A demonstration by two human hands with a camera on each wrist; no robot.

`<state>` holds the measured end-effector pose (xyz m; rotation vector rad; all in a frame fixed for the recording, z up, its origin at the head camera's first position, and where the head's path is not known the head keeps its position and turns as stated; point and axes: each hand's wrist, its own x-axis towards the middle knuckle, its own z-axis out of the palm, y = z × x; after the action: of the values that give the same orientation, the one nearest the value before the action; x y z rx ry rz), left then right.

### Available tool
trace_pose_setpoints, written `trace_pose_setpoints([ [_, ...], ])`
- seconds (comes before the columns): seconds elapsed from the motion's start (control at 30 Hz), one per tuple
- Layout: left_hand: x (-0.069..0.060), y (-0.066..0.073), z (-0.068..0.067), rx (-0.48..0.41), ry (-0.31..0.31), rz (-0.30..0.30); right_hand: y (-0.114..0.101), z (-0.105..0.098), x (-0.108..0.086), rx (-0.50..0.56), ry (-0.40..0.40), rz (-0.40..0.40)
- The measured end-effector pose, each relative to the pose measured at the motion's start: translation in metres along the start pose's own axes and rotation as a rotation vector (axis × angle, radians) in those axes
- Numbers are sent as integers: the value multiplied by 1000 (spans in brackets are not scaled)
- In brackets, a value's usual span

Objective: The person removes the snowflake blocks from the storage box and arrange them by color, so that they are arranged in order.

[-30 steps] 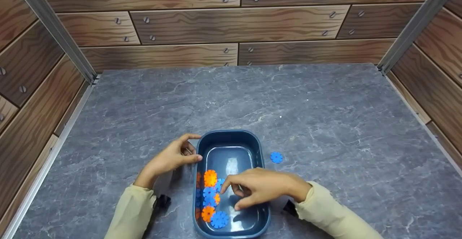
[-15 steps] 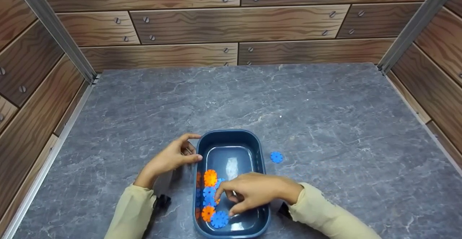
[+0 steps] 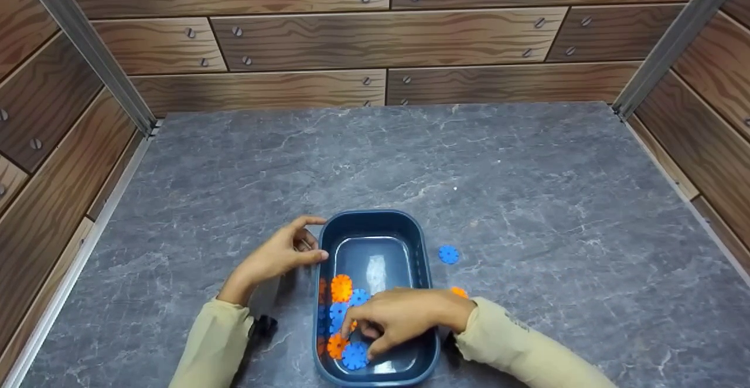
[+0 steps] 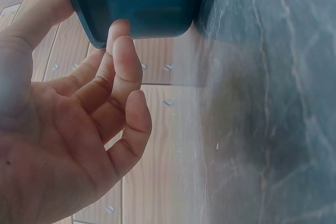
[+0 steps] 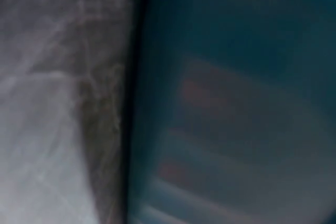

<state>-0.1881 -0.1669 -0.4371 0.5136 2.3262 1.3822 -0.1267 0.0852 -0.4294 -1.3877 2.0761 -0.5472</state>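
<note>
A dark blue plastic bin [image 3: 375, 218] stands on the table with its long side running away from me. Flower-shaped notched discs lie along its left side, including an orange disc [image 3: 341, 288], a blue disc [image 3: 338, 313], another orange disc [image 3: 336, 347] and a nearer blue disc [image 3: 354, 356]. My left hand [image 3: 281, 253] holds the bin's left rim, thumb at the edge and other fingers bent outside the wall [image 4: 136, 14]. My right hand [image 3: 404, 317] reaches inside, bent fingers over the discs, thumb tip by the nearer blue disc. Nothing shows held there. The right wrist view is blurred.
To the right of the bin, a blue disc [image 3: 449, 254] lies on the grey marbled table [image 3: 527, 212]. An orange disc [image 3: 459, 292] shows partly behind my right wrist. Wood-patterned walls [image 3: 387, 36] with metal corner posts [image 3: 668, 42] enclose the back and sides.
My right hand has moved nearer and leftward inside the bin, down toward the closest discs. An orange disc behind its wrist has come into sight. The left hand keeps its place.
</note>
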Motion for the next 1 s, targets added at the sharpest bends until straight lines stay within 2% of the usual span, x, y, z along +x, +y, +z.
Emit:
trace_pose_setpoints([
  [0.3, 0, 1, 0, -4, 1, -13, 0, 5, 6, -22, -34, 23],
  [0.7, 0, -1, 1, -1, 7, -18, 1, 7, 10, -88, -63, -12],
  [1.0, 0, 0, 1, 1, 2, -10, 0, 9, 11, -137, -67, 4],
])
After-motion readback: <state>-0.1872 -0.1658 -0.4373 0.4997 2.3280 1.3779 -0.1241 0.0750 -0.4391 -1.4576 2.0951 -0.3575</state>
